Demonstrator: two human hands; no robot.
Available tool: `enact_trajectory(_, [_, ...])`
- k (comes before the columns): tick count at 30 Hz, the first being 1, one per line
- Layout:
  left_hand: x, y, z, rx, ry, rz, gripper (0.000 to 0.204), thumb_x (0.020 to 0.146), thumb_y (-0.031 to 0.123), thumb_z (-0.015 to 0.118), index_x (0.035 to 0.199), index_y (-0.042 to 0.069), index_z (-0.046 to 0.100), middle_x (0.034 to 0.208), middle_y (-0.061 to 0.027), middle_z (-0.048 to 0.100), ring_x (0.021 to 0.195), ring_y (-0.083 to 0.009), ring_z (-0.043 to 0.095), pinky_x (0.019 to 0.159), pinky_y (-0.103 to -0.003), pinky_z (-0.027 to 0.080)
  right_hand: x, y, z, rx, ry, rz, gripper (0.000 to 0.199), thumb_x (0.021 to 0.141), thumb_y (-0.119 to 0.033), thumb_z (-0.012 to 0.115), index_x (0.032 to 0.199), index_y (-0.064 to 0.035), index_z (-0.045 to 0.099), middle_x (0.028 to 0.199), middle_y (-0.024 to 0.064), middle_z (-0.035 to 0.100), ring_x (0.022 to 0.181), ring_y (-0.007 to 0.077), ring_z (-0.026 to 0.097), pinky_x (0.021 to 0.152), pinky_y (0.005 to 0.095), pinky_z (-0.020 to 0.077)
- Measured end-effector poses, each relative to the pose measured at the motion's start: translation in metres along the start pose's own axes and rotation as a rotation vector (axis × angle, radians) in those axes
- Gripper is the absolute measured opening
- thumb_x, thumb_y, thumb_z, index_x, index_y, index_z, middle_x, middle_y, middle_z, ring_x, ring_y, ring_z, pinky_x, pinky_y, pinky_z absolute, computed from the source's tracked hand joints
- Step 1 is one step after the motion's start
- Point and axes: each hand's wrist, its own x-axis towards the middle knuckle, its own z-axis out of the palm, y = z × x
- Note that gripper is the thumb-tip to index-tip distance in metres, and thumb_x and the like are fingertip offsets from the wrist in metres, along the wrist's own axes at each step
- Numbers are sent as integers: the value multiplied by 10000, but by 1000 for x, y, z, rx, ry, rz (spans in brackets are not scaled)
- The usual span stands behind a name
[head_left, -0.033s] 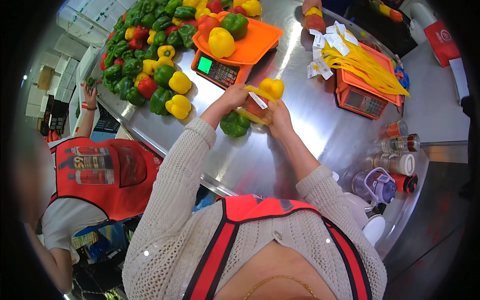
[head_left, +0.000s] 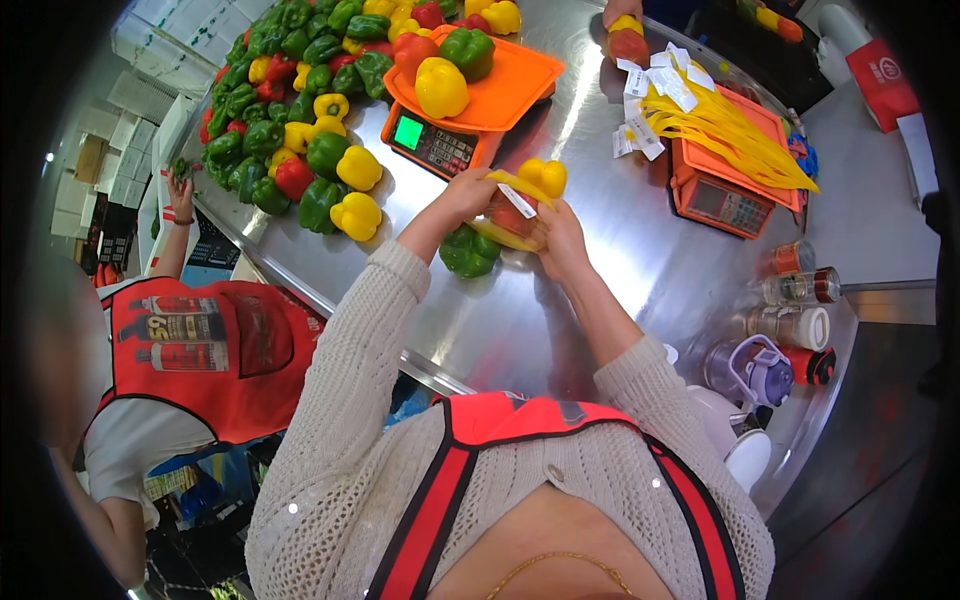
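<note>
Hands meet beside the orange scale: left hand and right hand both close fingers on a netted pepper pack, its red pepper largely hidden. Green pepper touches the pack below. Bare steel table lies open rightward of the scale.

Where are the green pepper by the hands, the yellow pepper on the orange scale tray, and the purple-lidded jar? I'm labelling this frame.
Green pepper [head_left: 468,252]: head view, its top side.
Yellow pepper [head_left: 440,87]: head view, its middle.
Purple-lidded jar [head_left: 748,370]: head view, its lid.
</note>
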Motion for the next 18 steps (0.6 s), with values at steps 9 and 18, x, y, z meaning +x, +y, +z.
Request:
enact_trajectory(9, [5,123,3,-141,131,243,308,968,254,476,1052,12,647,945,-89,656,810,-179,616,726,-307,506,0,-120,26,-17,-74,-162,152,985,-145,555,872,-137,452,661,-60,383,491,59,327,455,246,276])
enact_trajectory(18, [30,110,17,-233,114,118,350,993,269,442,1141,2,611,1021,-121,654,869,-220,637,776,-323,532,49,-108,5,-24,55,-102,219,969,-148,574,831,-146,405,634,-47,338,474,72,292,434,268,250])
